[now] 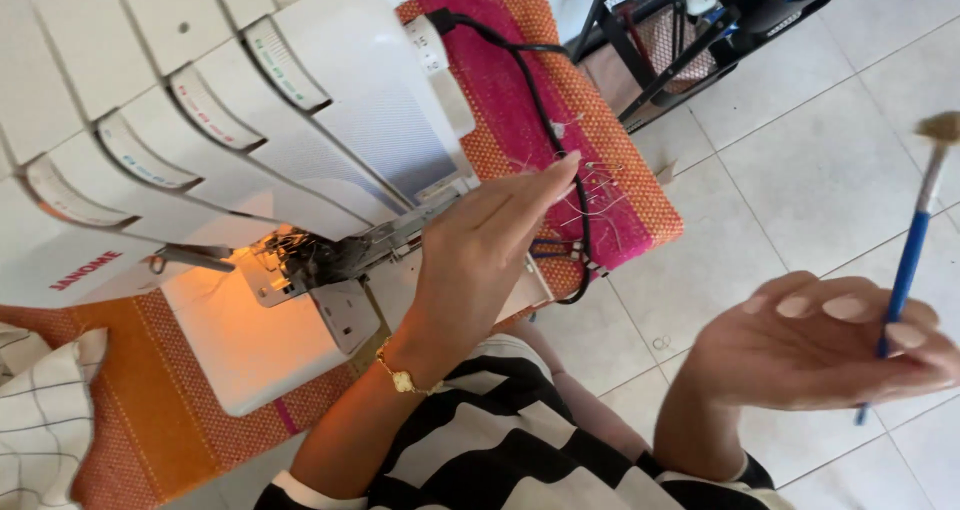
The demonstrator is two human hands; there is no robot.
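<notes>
Looking down through the head camera, I am seeing the left hand [480,245] reaching across a white plastic overlock sewing machine [200,150], its fingers stretched out flat and close together, holding nothing, with the fingertips resting at the machine's right edge near the metal needle and presser-foot area [310,255], which is glowing under a warm orange work light. A thin gold bracelet [405,378] is circling that wrist. The right hand [830,345] is hovering well apart from the machine, out over the pale tiled floor [800,170], palm turned upward, with the fingers curling around a slim blue-handled brush with a tan bristle tip [912,255]; the brush is standing nearly upright, bristles at the top. The machine is sitting on a woven cloth in orange and magenta stripes [520,100], and a black power cord [545,110] is looping across that cloth just beyond the left fingertips. A white fabric with thin dark grid lines [40,410] is lying at the lower left. I am seeing a black-and-white striped sleeve [500,440] below the hands.
</notes>
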